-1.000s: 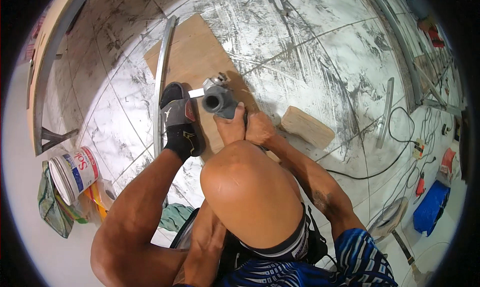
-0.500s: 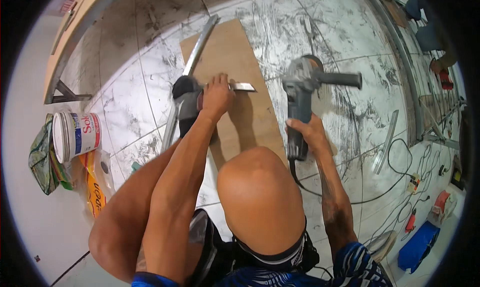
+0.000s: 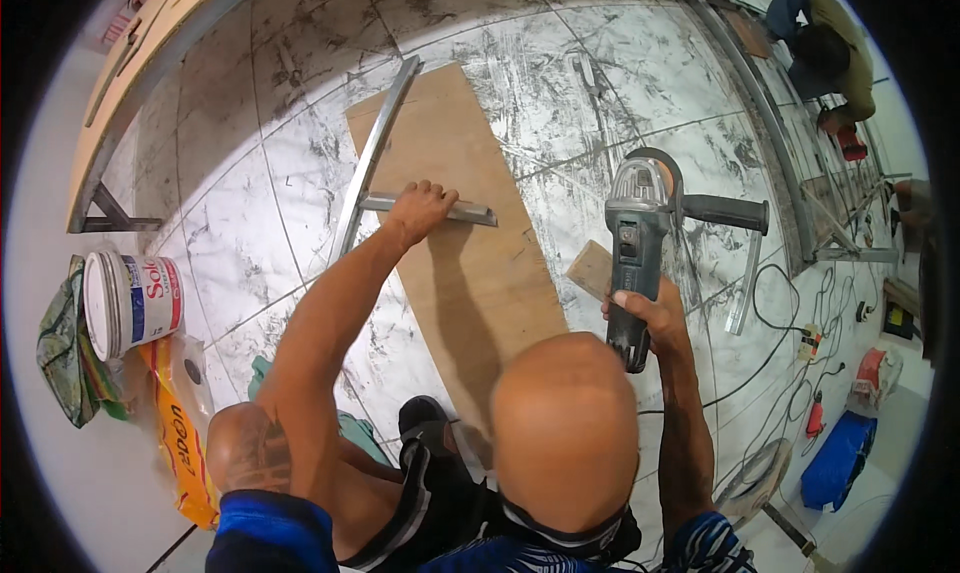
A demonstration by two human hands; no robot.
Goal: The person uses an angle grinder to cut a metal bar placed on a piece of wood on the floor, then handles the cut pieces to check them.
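My left hand (image 3: 423,211) is closed over a short metal bar (image 3: 476,214) that lies across a plywood board (image 3: 475,143) on the floor. One end of this bar meets a longer metal bar (image 3: 378,133), which runs along the board's left side and partly over it. In my right hand (image 3: 655,316) is a grey angle grinder (image 3: 630,258), gripped by its body and held above the floor right of the board. Its side handle points right and its guarded head faces away from me. A small wooden block (image 3: 591,269) lies beside the grinder.
A bucket (image 3: 145,298) and an orange bag (image 3: 180,423) stand at left, below a wooden-topped bench (image 3: 135,83). Cables (image 3: 800,393), a loose metal strip (image 3: 745,285) and a blue bag (image 3: 840,460) lie at right. Another person (image 3: 825,48) crouches by a metal frame (image 3: 750,113).
My shod foot has come off the long bar and back towards me. The grinder has shifted right and closer to me. My left hand stays on the short bar, which now sits lower in view.
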